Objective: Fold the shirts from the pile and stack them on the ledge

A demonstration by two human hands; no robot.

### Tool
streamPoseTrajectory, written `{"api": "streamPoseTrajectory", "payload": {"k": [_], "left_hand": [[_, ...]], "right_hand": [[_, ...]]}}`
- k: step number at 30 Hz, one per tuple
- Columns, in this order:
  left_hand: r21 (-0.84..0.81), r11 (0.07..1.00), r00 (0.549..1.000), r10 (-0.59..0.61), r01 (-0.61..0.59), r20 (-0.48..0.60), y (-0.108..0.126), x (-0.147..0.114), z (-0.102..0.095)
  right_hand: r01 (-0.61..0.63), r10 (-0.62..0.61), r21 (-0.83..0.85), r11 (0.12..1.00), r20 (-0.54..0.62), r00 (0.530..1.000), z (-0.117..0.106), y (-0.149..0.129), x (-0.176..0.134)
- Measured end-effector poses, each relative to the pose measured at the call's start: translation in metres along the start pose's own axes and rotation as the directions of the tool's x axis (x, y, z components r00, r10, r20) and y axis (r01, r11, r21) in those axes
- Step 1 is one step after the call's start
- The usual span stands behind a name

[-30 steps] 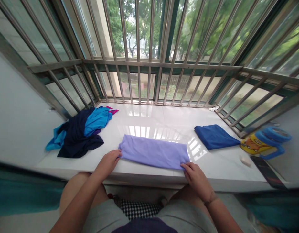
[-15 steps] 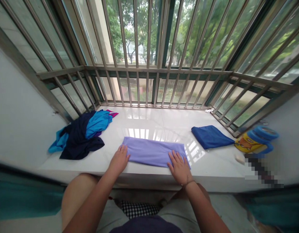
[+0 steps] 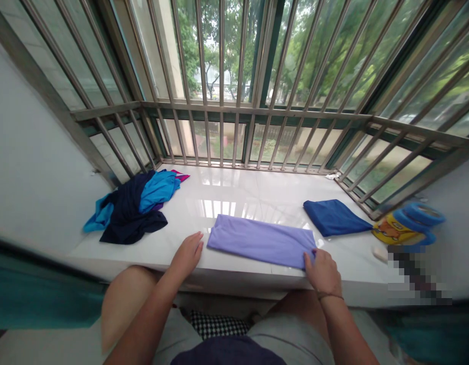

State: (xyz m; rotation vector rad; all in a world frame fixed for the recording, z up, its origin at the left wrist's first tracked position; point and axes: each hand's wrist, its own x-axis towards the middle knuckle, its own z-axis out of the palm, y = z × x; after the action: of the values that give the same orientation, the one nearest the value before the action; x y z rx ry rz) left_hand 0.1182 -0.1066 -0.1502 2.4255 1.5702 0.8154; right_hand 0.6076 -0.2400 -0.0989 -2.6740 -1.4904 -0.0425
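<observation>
A folded lavender cloth (image 3: 261, 240) lies as a long strip on the white ledge in front of me, slightly slanted down to the right. My right hand (image 3: 323, 268) is closed at its right end, thumb and fingers pinching the edge there. Just off the cloth's left end, my left hand (image 3: 187, 255) rests near the front of the ledge. Its fingers are stretched out and hold nothing. Beyond the right hand lies a folded dark blue cloth (image 3: 335, 218), tapering to a point on its right.
Crumpled navy and bright blue clothes (image 3: 130, 208) are heaped at the left of the white ledge (image 3: 245, 190). A yellow and blue cup (image 3: 405, 225) stands at the right, near a small pale object (image 3: 379, 254) and a blurred-out patch. Metal window bars (image 3: 253, 109) enclose the back.
The lavender cloth has slid to the right, with my right hand closing on its right end. My left hand has come off the cloth. The view has shifted slightly.
</observation>
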Motion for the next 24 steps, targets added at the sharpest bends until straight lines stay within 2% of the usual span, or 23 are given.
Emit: {"api": "streamPoseTrajectory", "payload": {"k": [2, 4, 7, 10, 14, 17, 20, 22, 24], "left_hand": [[-0.050, 0.998, 0.999, 0.042, -0.041, 0.017, 0.016, 0.009, 0.007], [-0.077, 0.996, 0.998, 0.058, -0.055, 0.036, 0.028, 0.016, 0.014], [-0.086, 0.995, 0.998, 0.044, -0.040, 0.043, 0.036, 0.019, 0.022], [-0.094, 0.995, 0.999, 0.022, -0.018, 0.042, 0.036, 0.011, 0.027], [-0.151, 0.989, 0.998, 0.008, 0.000, 0.055, 0.036, -0.001, 0.024], [-0.205, 0.978, 0.996, -0.031, 0.047, 0.082, 0.039, 0.000, 0.018], [-0.246, 0.966, 0.993, -0.056, 0.079, 0.102, 0.043, 0.004, 0.013], [-0.261, 0.962, 0.993, -0.057, 0.083, 0.104, 0.045, 0.005, 0.011], [-0.267, 0.961, 0.993, -0.048, 0.075, 0.105, 0.047, 0.005, 0.009]], "right_hand": [[-0.157, 0.157, -0.005, 0.988, 0.059, 0.986, -0.007, -0.005, 0.001], [-0.240, 0.235, 0.015, 0.971, 0.163, 0.958, -0.013, -0.011, 0.005], [-0.240, 0.202, 0.084, 0.967, 0.317, 0.927, -0.023, -0.012, 0.015], [-0.231, 0.150, 0.206, 0.951, 0.344, 0.927, -0.035, 0.005, 0.026], [-0.310, 0.230, 0.323, 0.894, 0.261, 0.937, -0.058, 0.030, 0.035], [-0.294, 0.302, 0.393, 0.871, 0.043, 0.952, -0.079, 0.023, 0.035], [-0.156, 0.253, 0.469, 0.869, -0.152, 0.955, -0.095, -0.016, 0.031], [0.012, 0.115, 0.487, 0.874, -0.230, 0.966, -0.098, -0.056, 0.023], [0.233, -0.104, 0.455, 0.860, -0.290, 0.951, -0.092, -0.103, 0.010]]}}
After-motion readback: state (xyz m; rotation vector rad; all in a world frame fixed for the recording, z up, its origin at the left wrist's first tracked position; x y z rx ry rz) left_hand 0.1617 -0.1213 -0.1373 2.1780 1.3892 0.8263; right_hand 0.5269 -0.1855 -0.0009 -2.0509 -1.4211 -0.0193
